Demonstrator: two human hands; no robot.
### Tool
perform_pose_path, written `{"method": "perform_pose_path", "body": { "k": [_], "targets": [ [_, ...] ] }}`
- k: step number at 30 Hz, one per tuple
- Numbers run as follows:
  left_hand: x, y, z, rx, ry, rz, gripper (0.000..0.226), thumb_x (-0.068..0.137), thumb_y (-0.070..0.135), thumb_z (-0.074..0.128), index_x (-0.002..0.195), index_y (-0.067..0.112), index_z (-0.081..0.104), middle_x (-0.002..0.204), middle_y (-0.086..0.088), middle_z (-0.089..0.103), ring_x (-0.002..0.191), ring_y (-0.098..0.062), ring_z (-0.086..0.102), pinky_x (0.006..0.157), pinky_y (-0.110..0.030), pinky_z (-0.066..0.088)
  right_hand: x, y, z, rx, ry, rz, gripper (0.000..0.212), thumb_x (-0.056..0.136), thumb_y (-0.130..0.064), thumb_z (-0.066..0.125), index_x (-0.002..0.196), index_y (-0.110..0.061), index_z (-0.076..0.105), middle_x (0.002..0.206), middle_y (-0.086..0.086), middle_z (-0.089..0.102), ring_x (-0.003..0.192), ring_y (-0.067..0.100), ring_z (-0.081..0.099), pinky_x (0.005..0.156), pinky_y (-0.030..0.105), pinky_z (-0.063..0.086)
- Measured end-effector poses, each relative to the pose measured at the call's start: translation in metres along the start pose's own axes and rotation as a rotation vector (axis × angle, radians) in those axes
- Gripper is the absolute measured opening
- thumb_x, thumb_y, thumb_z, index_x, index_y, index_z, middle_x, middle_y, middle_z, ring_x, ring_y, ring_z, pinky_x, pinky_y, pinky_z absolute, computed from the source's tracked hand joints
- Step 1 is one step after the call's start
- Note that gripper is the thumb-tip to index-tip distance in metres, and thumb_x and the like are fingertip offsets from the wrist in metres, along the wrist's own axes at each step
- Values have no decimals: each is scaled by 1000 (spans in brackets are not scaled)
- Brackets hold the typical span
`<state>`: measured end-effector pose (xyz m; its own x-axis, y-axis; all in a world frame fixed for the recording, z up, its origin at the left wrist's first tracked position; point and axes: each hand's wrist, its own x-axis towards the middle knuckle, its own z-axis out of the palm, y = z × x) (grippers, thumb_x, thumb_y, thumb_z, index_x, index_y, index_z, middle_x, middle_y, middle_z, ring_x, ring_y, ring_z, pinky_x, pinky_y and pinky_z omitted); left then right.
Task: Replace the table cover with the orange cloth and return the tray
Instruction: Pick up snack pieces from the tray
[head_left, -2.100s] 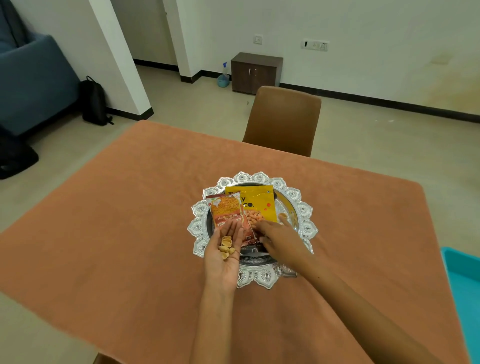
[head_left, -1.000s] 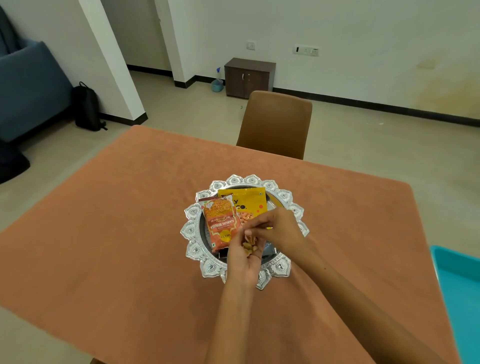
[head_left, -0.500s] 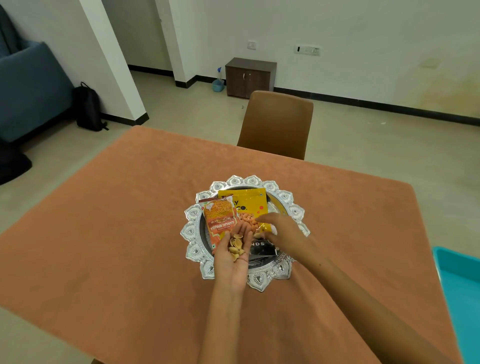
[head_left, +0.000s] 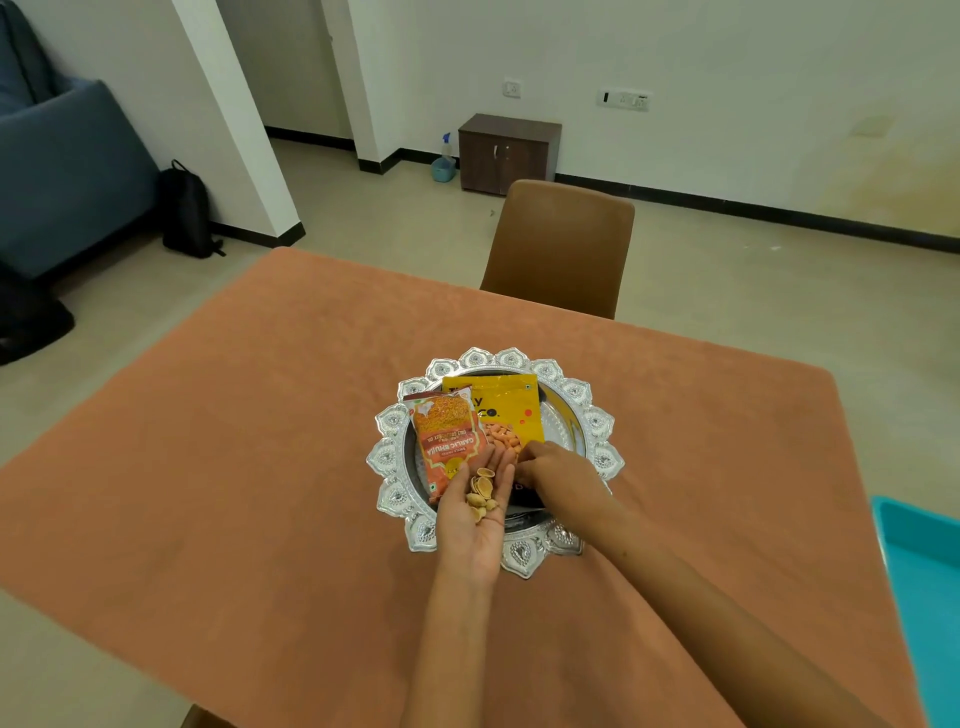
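orange cloth (head_left: 260, 467), silver scalloped tray (head_left: 597, 410)

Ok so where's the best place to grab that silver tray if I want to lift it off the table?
Probably grip the silver tray by its scalloped rim at opposite left and right sides, one hand each, coming in low from the sides. The rim is wide, flat and clear there, while the orange packet and yellow packet lie loose in the middle, so keep it level.

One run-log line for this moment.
cloth: orange cloth on table | tray: on cloth | left hand: cups shells | right hand: reaches into tray
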<state>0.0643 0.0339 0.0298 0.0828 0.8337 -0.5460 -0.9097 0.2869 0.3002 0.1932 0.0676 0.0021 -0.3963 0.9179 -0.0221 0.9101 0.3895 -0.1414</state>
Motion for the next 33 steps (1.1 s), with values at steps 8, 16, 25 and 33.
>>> {"method": "perform_pose_path", "body": {
  "k": [8, 16, 25, 33],
  "targets": [
    [-4, 3, -5, -10, -4, -19, 37, 102, 17, 35, 107, -10, 60, 110, -23, 64, 87, -28, 70, 78, -32, 56, -2, -7, 5, 98, 92, 15, 25, 86, -6, 58, 111, -6, 63, 104, 17, 57, 98, 34, 54, 62, 34, 38],
    [-9, 3, -8, -7, 39, -10, 34, 100, 14, 38, 109, -12, 57, 108, -22, 64, 104, -28, 61, 79, -32, 54, -5, 2, -7, 435, 211, 124, 21, 87, -4, 57, 104, -6, 71, 96, 14, 63, 83, 30, 61, 70, 27, 43],
    [-3, -10, 7, -29, 99, -31, 23, 100, 9, 42, 92, -4, 59, 86, -16, 64, 76, -22, 62, 64, -28, 58, -29, -19, -52, 732, 286, -61, 20, 87, -2, 62, 100, -13, 73, 96, 0, 72, 87, 3, 62, 75, 8, 44],
    [-3, -6, -3, -14, 26, -20, 35, 100, 9, 38, 90, -10, 65, 94, -23, 68, 85, -30, 69, 73, -33, 58, -21, 25, -30, 374, -11, 282, 40, 85, -11, 66, 125, -11, 59, 125, 9, 60, 114, 24, 55, 96, 30, 41]
  ]
}}
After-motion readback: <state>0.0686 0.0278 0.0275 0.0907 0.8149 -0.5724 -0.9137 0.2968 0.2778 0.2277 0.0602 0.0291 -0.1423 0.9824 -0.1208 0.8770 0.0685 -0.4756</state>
